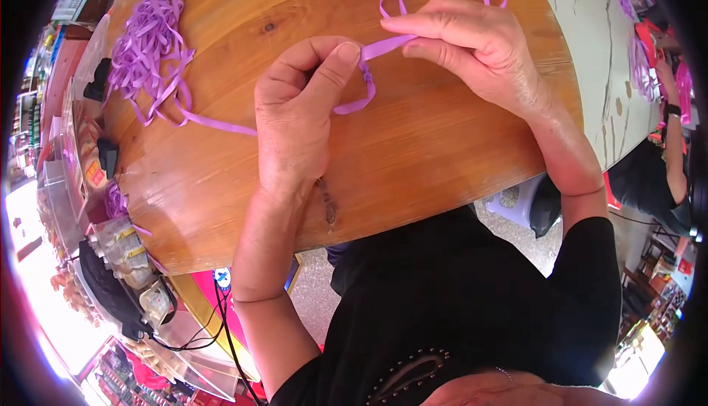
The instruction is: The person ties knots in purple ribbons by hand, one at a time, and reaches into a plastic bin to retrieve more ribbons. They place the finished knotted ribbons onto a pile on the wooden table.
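Your left hand (295,115) and right hand (483,56): each grip pinched on the purple ribbon (385,46), a short stretch between them, over the wooden surface (442,144). Tangled ribbon heap (151,44) lies far left.

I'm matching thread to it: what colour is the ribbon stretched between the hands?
The ribbon is light purple; it shows best in the head view.

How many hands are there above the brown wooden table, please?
2: the left hand, left of centre, and the right hand, right of centre; both pinch purple ribbon.
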{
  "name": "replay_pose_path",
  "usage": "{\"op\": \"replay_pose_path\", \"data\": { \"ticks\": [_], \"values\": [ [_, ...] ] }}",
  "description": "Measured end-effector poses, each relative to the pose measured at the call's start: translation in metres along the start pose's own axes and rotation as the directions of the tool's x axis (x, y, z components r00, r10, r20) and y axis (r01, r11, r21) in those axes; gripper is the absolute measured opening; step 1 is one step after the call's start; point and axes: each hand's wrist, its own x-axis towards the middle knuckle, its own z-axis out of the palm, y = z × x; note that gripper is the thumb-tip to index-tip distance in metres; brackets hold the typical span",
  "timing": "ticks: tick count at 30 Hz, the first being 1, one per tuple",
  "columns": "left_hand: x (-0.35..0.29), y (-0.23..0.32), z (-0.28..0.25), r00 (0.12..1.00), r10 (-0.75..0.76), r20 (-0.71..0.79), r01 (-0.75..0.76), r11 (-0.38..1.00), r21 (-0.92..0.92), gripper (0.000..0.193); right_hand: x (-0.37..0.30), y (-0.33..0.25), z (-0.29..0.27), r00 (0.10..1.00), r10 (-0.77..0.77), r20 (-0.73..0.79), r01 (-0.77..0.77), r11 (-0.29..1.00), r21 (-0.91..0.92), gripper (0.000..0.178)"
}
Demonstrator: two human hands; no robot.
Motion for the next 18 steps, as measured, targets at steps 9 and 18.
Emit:
{"op": "replay_pose_path", "data": {
  "ticks": [9, 18],
  "values": [
    [0.004, 0.002, 0.007, 0.779, 0.603, 0.171, -0.575, 0.579, 0.578, 0.018, 0.006, -0.017, 0.003, 0.979, -0.202, -0.040, 0.185, 0.949, -0.255, 0.034],
    [-0.012, -0.005, 0.020, 0.985, 0.155, 0.070, -0.163, 0.980, 0.118, 0.008, 0.002, -0.020, 0.005, 0.985, -0.141, -0.100, 0.125, 0.981, -0.151, 0.029]
  ]
}}
